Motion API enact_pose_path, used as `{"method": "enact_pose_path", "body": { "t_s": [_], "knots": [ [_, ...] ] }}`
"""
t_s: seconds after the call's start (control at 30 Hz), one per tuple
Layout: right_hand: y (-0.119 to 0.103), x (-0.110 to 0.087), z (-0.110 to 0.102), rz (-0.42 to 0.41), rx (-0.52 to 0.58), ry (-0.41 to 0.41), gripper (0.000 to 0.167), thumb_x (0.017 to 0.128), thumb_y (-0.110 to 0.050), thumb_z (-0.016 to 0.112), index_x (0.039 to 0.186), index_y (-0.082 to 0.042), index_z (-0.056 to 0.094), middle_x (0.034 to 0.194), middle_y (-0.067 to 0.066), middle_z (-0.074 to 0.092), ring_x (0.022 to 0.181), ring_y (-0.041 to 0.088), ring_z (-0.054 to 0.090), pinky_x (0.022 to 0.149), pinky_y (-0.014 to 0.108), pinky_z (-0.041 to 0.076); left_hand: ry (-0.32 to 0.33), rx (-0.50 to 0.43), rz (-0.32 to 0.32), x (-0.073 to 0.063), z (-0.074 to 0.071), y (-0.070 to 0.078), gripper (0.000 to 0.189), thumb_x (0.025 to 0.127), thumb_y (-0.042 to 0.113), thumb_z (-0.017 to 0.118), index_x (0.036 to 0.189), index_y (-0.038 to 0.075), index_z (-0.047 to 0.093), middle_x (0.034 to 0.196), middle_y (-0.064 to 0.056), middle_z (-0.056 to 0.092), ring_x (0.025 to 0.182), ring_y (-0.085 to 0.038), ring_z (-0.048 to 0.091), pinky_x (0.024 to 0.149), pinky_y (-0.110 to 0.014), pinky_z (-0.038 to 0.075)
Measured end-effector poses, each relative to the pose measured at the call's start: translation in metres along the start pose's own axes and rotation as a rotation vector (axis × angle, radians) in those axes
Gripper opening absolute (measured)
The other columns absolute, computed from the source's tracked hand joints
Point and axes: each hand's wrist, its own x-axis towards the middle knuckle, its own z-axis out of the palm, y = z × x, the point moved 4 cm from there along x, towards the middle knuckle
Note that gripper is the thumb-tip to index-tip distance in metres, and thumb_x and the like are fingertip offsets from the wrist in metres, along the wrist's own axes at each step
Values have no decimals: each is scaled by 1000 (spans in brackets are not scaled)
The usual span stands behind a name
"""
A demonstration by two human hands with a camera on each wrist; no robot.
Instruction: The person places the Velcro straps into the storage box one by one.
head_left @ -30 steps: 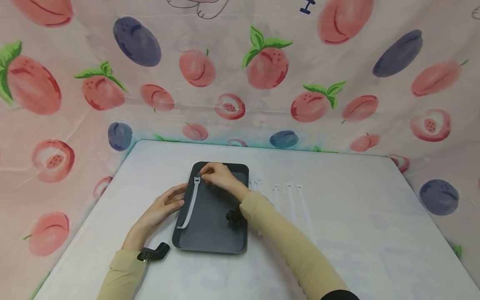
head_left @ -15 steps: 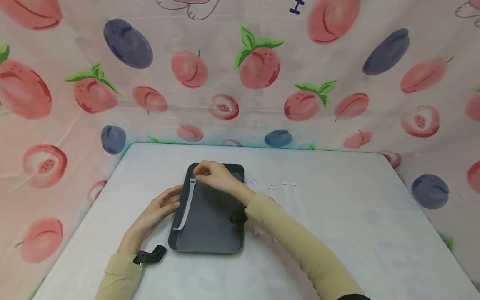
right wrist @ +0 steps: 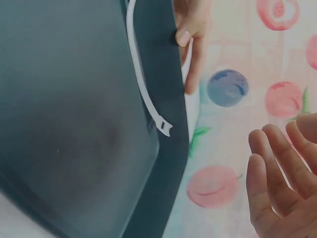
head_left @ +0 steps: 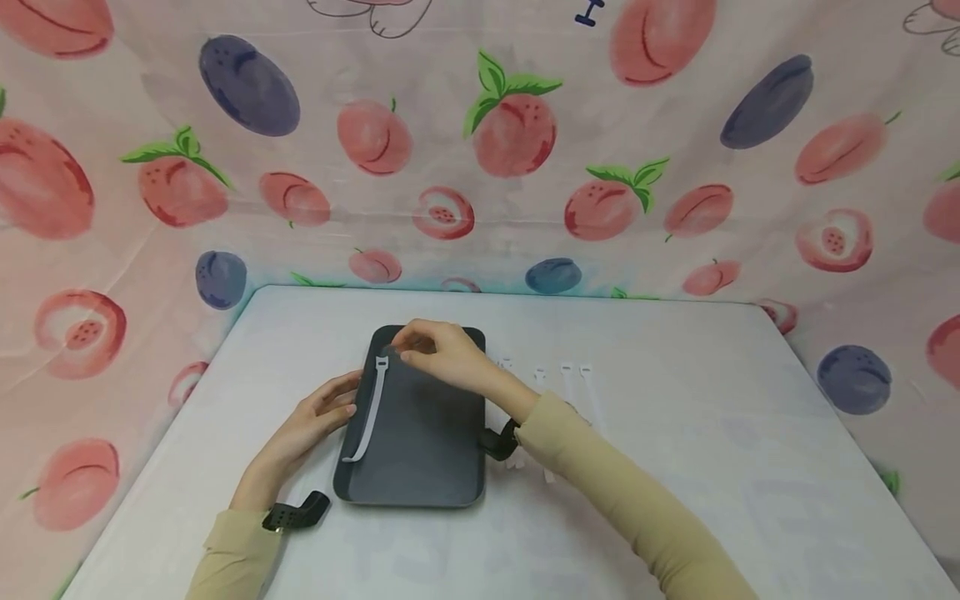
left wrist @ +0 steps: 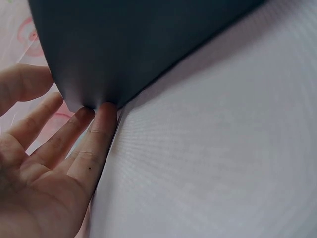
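A white cable strap with a slotted head lies lengthwise along the left side of a dark grey tray. Its head is by the far left corner, and nothing grips it in the right wrist view. My right hand hovers above the far part of the tray, close to that head; its fingers are loosely bent and hold nothing. At the tray's left outer side, my left hand rests with fairly straight fingertips against the wall, as the left wrist view shows.
To the right of the tray, several more white straps lie on the white table, partly behind the right forearm. A fruit-printed cloth hangs behind the table. Each wrist wears a black camera mount.
My right hand has drawn slightly away to the right from the strap's head, and its wrist has shifted right. The left hand and the strap keep their places on the tray.
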Motion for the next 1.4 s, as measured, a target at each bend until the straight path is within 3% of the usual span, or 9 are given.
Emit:
{"method": "enact_pose_path", "body": {
  "t_s": [0.17, 0.47, 0.87, 1.13, 1.4],
  "knots": [
    [0, -9, -10, -27, 31, 25, 20, 94, -14, 61, 114, -14, 65, 111, 3, 68, 102, 16, 63, 92, 31, 52, -9, 5, 9, 0, 0, -1, 59, 97, 19, 56, 150, 14, 31, 155, -18, 32, 122, 9, 47, 95, -14, 47],
    [5, -29, -29, 6, 62, 71, 20, 94, -17, 61, 114, -17, 65, 113, 2, 68, 104, 13, 64, 91, 33, 53, -8, 13, 24, 0, 0, -3, 59, 97, 19, 57, 150, 11, 31, 154, -20, 32, 120, 10, 48, 95, -13, 46],
    [26, -56, -48, 7, 63, 157, 23, 95, -15, 60, 117, -9, 64, 112, 7, 69, 101, 18, 64, 86, 36, 53, -13, 4, 19, 0, 1, -1, 60, 98, 18, 56, 150, 10, 29, 155, -20, 31, 122, 8, 47, 95, -13, 46],
    [42, -71, -62, 38, 54, 207, 20, 94, -17, 62, 113, -14, 66, 110, 4, 70, 102, 17, 64, 87, 35, 53, -14, 1, 5, 0, 2, -3, 60, 98, 19, 56, 150, 11, 30, 155, -19, 31, 122, 8, 46, 95, -13, 46],
    [59, -83, -69, 54, 89, 253, 19, 94, -16, 62, 112, -10, 66, 110, 10, 70, 103, 24, 65, 86, 35, 53, -6, 0, 15, -1, 0, -1, 60, 97, 18, 56, 150, 9, 30, 155, -20, 31, 122, 8, 46, 95, -14, 46]
  ]
}}
